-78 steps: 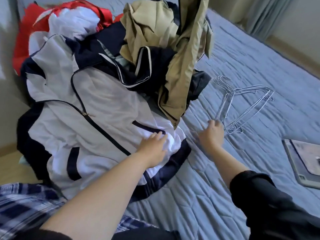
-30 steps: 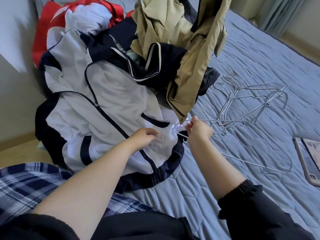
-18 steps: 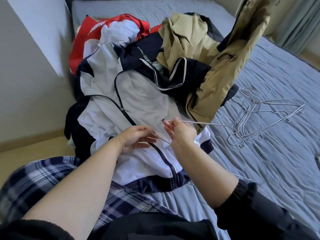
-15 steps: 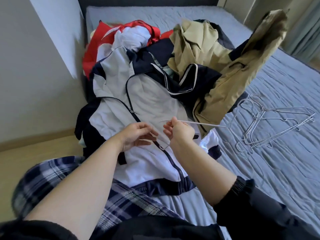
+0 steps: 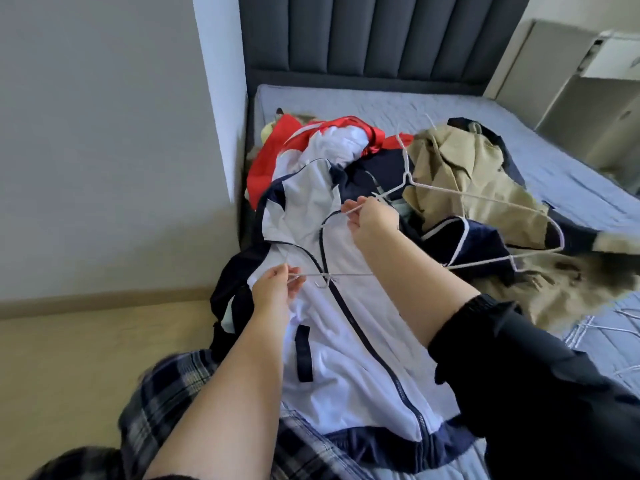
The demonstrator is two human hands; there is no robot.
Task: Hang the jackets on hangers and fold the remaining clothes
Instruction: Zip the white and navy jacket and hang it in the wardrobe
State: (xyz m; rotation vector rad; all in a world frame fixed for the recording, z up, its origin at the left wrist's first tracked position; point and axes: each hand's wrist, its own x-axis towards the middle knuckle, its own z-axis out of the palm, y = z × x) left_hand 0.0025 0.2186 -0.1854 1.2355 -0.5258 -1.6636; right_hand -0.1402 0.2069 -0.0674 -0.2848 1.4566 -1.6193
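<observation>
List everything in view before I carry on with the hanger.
hanger: one, white wire, held above the jacket
jacket: one, white and navy, spread on the bed's near end
tan jacket: one, heaped to its right
navy garment: one, white piping, beneath the tan jacket
red garment: one, far left of the pile
plaid cloth: one, blue and white, bottom left
spare hangers: count unclear, white wire, right edge
bed: one, blue-grey quilt
headboard: one, dark grey
cabinet: one, white, top right
left hand: pinches the hanger
right hand: pinches the hanger
sleeve: black, right arm
</observation>
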